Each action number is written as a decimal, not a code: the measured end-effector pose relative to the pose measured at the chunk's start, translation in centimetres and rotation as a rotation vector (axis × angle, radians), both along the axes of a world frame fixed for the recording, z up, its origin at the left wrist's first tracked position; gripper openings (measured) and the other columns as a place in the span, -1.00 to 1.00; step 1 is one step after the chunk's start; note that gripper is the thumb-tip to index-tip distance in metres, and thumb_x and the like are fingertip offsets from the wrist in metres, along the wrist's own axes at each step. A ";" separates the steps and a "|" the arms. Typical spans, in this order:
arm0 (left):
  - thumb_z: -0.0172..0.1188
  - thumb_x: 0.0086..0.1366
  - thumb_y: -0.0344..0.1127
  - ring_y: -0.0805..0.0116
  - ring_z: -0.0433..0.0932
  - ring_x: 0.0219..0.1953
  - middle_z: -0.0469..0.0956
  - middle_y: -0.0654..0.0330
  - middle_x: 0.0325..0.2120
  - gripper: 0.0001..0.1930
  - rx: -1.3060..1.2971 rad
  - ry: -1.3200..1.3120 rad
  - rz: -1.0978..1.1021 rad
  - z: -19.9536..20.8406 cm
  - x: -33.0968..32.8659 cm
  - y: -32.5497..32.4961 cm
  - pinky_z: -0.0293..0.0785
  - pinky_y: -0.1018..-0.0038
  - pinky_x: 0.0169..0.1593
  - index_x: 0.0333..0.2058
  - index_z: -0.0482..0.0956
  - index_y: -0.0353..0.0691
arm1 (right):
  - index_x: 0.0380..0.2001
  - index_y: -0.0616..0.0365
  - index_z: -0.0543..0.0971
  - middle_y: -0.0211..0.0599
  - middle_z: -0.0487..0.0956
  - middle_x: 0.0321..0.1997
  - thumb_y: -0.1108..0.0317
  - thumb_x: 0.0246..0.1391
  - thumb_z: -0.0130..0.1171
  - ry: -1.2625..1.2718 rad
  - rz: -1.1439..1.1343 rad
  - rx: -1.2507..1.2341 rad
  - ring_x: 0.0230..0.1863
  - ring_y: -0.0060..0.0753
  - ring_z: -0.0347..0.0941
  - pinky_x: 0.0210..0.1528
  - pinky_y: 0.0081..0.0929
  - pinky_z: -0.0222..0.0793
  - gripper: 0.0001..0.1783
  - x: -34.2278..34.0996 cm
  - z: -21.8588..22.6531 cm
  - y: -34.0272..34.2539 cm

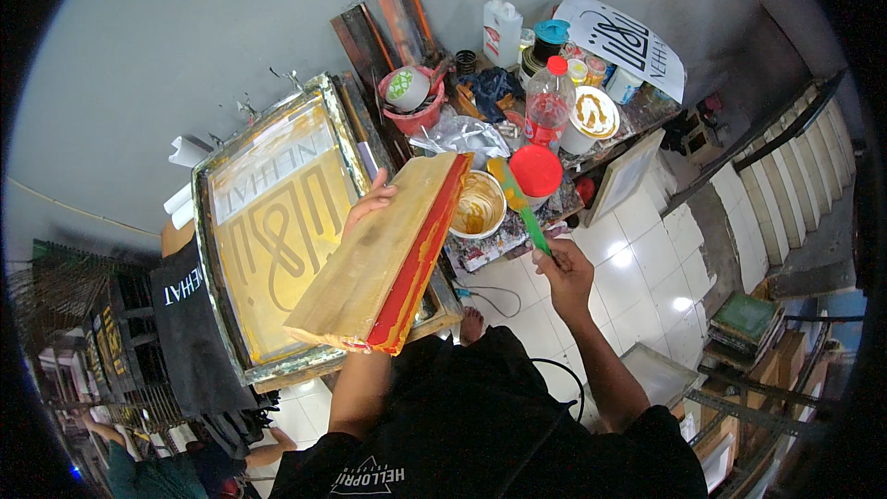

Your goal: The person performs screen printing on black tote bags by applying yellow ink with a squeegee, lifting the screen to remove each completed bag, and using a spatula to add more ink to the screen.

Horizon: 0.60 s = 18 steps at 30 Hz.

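In my left hand is a wide wooden squeegee, tilted, its red blade smeared with yellow ink along the right side. Most of that hand is hidden behind the wood; some fingers show at its upper left edge. My right hand grips the green handle of a spatula, whose upper end is coated in yellow ink. Between squeegee and spatula stands a white tub with yellow-brown ink on its inner walls. Left of the squeegee lies a framed printing screen, yellow with ink, showing dark lettering.
A cluttered table beyond holds a red-lidded tub, a clear bottle, an ink-marked white tub and a pink basin. Black printed cloth hangs at left. A co-worker's green sleeve shows lower left. Stairs rise at right.
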<state>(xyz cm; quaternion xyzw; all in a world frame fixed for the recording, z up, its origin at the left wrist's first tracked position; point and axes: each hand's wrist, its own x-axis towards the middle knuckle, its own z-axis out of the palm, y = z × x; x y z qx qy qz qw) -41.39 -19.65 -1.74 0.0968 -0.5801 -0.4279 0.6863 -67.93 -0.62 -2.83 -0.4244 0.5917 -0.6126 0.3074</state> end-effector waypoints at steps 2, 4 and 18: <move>0.18 0.30 -0.36 0.00 0.57 0.06 0.63 -0.16 -0.16 -0.82 0.061 0.006 -0.046 -0.3 0.1 0.3 -0.07 -0.10 0.47 -0.24 0.60 -0.38 | -0.19 0.31 0.57 -0.22 0.61 -0.27 0.47 0.13 0.30 -0.310 0.108 0.111 -0.35 -0.53 0.53 -0.34 -0.51 0.49 -0.80 -0.1 1.3 -1.0; 0.18 0.31 -0.33 -0.04 0.42 0.17 0.57 -0.16 -0.06 -0.78 0.033 -0.040 -0.163 -0.4 0.2 0.0 -0.13 -0.09 0.47 -0.16 0.57 -0.37 | -0.18 0.30 0.56 -0.24 0.60 -0.37 0.38 0.23 0.21 -0.486 0.169 0.174 -0.48 -0.51 0.49 -0.47 -0.53 0.44 -0.80 0.8 2.2 -2.3; 0.13 0.33 -0.34 -0.04 0.49 0.15 0.59 -0.18 -0.10 -0.79 -0.084 -0.047 -0.118 -0.7 1.3 -1.4 -0.14 -0.16 0.47 -0.17 0.56 -0.39 | -0.31 0.22 0.59 -0.33 0.56 -0.53 0.20 0.27 0.17 -0.441 0.192 0.485 -0.68 -0.64 0.35 -0.73 -0.64 0.16 -0.73 -1.6 2.0 -0.7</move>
